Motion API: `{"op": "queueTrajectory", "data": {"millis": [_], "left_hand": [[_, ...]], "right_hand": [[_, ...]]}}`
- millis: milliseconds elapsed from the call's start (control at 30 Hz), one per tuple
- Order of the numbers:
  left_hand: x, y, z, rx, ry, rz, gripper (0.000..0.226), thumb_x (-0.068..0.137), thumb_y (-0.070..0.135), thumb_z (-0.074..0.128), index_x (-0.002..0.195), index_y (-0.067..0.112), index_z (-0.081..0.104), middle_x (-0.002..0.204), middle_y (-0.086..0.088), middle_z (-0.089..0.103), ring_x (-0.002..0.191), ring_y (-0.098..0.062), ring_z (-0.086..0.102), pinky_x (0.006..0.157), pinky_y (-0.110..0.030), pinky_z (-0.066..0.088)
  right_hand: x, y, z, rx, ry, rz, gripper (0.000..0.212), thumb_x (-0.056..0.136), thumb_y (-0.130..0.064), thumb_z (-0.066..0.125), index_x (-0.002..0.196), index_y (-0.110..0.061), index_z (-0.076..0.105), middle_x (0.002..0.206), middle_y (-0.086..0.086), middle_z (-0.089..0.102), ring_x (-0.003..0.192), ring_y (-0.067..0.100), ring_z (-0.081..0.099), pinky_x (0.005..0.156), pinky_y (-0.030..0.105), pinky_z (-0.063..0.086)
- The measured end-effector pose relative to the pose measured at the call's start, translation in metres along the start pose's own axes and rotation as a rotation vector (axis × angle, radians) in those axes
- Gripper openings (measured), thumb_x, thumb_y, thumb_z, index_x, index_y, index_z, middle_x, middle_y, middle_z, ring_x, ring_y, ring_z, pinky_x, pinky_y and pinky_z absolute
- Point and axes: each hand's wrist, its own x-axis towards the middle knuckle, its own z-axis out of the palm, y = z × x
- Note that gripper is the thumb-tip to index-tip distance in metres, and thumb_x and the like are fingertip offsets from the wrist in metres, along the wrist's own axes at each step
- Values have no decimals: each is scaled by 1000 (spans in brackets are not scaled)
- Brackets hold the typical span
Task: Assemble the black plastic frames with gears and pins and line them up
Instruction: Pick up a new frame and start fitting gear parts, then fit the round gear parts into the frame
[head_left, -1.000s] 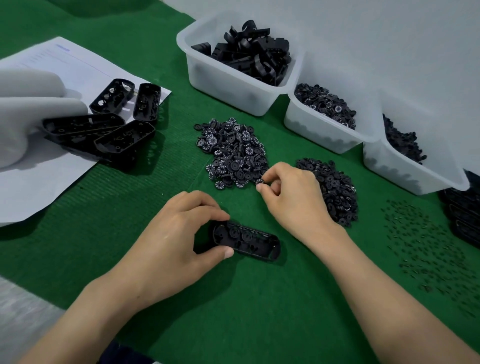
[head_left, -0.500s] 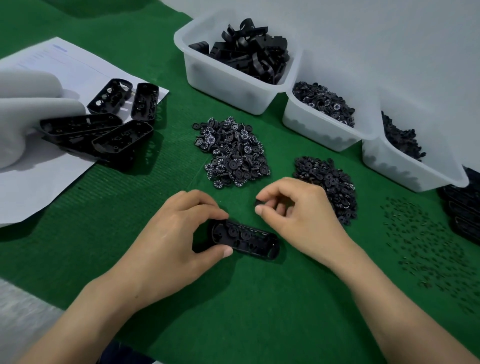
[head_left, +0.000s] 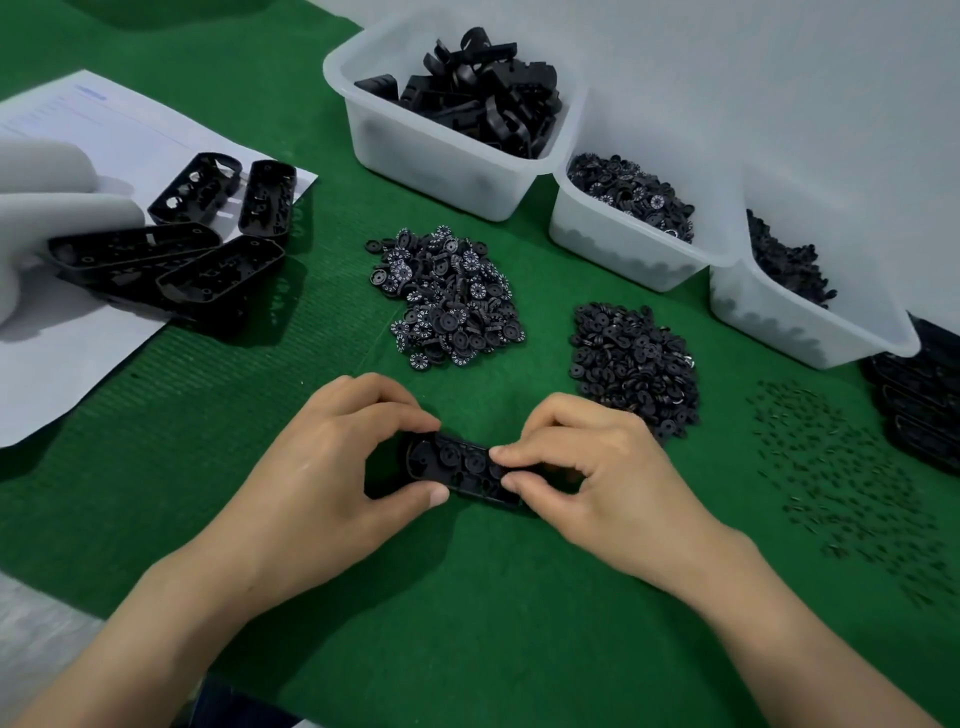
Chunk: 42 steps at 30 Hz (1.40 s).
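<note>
My left hand (head_left: 332, 467) grips the black frame (head_left: 457, 465) on the counter (head_left: 467, 623); my right hand (head_left: 597, 483) pinches its other end, hiding whatever lies under those fingertips

left hand (head_left: 332, 467) grips frame (head_left: 460, 463) end | right hand (head_left: 587, 480) pinches opposite end | on green mat (head_left: 467, 623)

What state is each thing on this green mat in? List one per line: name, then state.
Black oblong plastic frame, open side up, round parts inside, held at both ends.
Left-hand grip, curled round the frame's left end.
Right-hand grip, pinching the frame's right end.
Numbered black gear wheels, loose heap.
Plain black round wheels, loose heap.
Small black pins, scattered loose.
Three translucent white plastic bins, open, part-filled.
</note>
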Motion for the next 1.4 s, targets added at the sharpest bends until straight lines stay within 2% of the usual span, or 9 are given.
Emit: {"op": "queueTrajectory", "data": {"millis": [100,267,500,633,700,900,1067,1267,1400], "left_hand": [[1,1,0,6,-1,-2,57,64,61,50,107,25,65,105,22,49,97,2,43,84,-1,28],[3,8,3,49,-55,39,57,65,61,49,110,28,63,105,20,49,99,1,42,88,0,26],[16,39,35,31,-156,136,48,73,52,60,114,28,58,107,22,42,102,6,37,89,1,24],[21,54,54,33,-194,188,44,71,51,61,109,28,59,105,22,42,102,6,36,89,4,19],[21,58,59,27,-211,193,42,69,52,62,103,29,59,103,23,42,100,5,37,89,2,20],[20,54,59,-31,-211,143,41,63,54,65,95,29,60,104,22,45,102,2,44,88,-2,27],[21,52,60,-40,-196,117,45,62,57,63,98,31,57,107,25,43,105,5,42,88,-2,28],[20,50,61,-37,-197,125,48,62,65,56,96,31,58,105,23,45,103,0,45,88,-6,30],[20,49,61,-33,-200,125,45,62,60,61,96,31,59,105,23,45,103,-1,45,89,-7,31]], "right_hand": [[-2,4,-3,135,69,85,20,76,-4,72,92,-17,72,77,-7,62,64,9,55,59,13,42],[-26,11,-3,221,313,269,24,80,-2,66,82,-26,67,75,-14,63,69,7,57,60,12,44],[-72,43,-25,217,400,567,27,81,-3,66,78,-30,63,70,-4,63,64,20,59,61,40,54],[-72,47,-28,54,338,533,20,77,-4,71,78,-23,66,73,-12,59,65,5,55,61,13,47],[-66,47,-28,19,306,499,13,76,-7,73,80,-19,69,74,-13,56,66,3,53,59,8,41],[-42,46,-21,-74,224,389,15,75,-26,74,88,-23,68,76,-9,55,59,-4,43,60,17,37],[-33,44,-20,-128,217,367,10,75,-24,74,81,-19,68,77,-8,55,67,5,52,63,29,47],[-46,42,-22,-25,180,374,9,72,-16,76,74,-18,68,73,-11,55,62,-3,48,58,10,31],[-53,40,-24,108,165,390,15,70,-8,78,71,-18,67,71,-9,58,64,6,49,57,11,38]]}}
